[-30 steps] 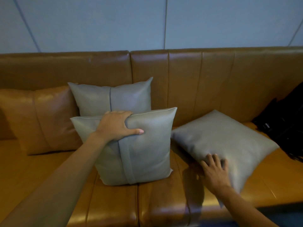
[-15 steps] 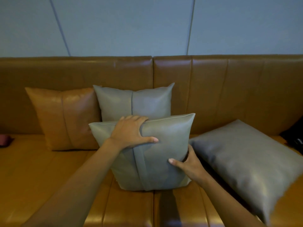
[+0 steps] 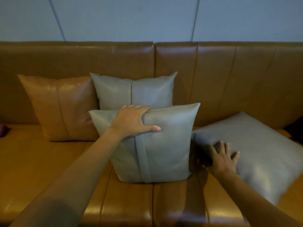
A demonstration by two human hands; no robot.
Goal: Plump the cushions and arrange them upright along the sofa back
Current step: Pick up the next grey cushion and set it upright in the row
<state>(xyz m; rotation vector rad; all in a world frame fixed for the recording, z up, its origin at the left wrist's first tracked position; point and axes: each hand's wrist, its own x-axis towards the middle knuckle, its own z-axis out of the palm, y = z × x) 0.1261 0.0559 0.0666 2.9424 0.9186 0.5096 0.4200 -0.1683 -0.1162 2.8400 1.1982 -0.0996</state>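
A grey cushion (image 3: pixel 164 145) stands upright on the seat of the tan leather sofa (image 3: pixel 229 79), away from the back. My left hand (image 3: pixel 132 122) grips its top edge, fingers over the rim and thumb on the front. Behind it a second grey cushion (image 3: pixel 136 90) leans upright against the sofa back, with a tan cushion (image 3: pixel 60 105) upright to its left. A third grey cushion (image 3: pixel 255 149) lies tilted on the seat at the right. My right hand (image 3: pixel 224 158) rests flat on its near left corner, fingers spread.
A dark bag (image 3: pixel 295 128) sits at the far right edge of the seat. A small dark red object (image 3: pixel 3 129) lies at the far left. A grey panelled wall (image 3: pixel 147 17) rises behind the sofa.
My right hand left the side of the upright grey cushion and moved right onto the lying cushion. My left hand kept its grip on the top edge.
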